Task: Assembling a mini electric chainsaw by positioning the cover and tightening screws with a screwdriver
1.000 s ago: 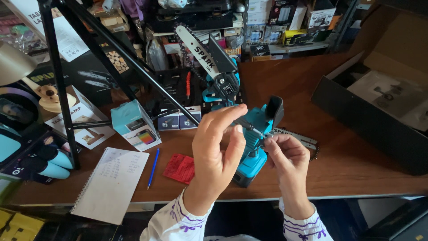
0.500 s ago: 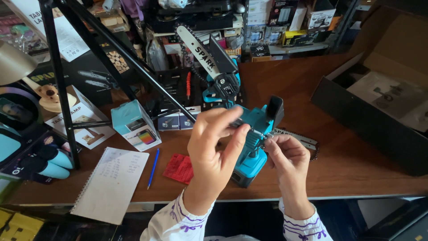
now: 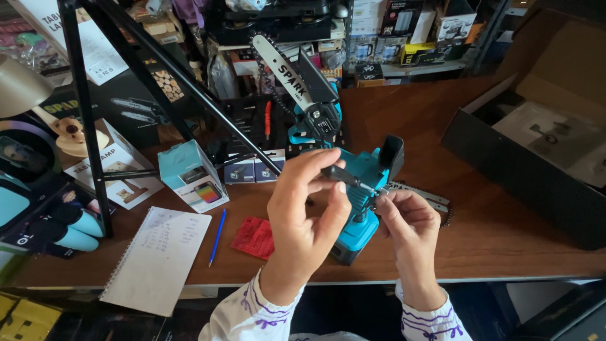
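My left hand pinches the black handle of a small screwdriver just above a teal cordless saw body lying on the wooden table. My right hand pinches the metal tip end of the screwdriver against the saw body; what sits between those fingertips is too small to tell. A loose saw chain lies on the table behind my right hand. A second teal mini chainsaw with a white guide bar stands tilted behind the saw body.
A red card, a blue pen, a spiral notepad and a teal box lie to the left. A black tripod leg crosses the table. An open cardboard box stands at the right.
Both hands stay almost in place; the fingers of my left hand shift slightly on the screwdriver handle.
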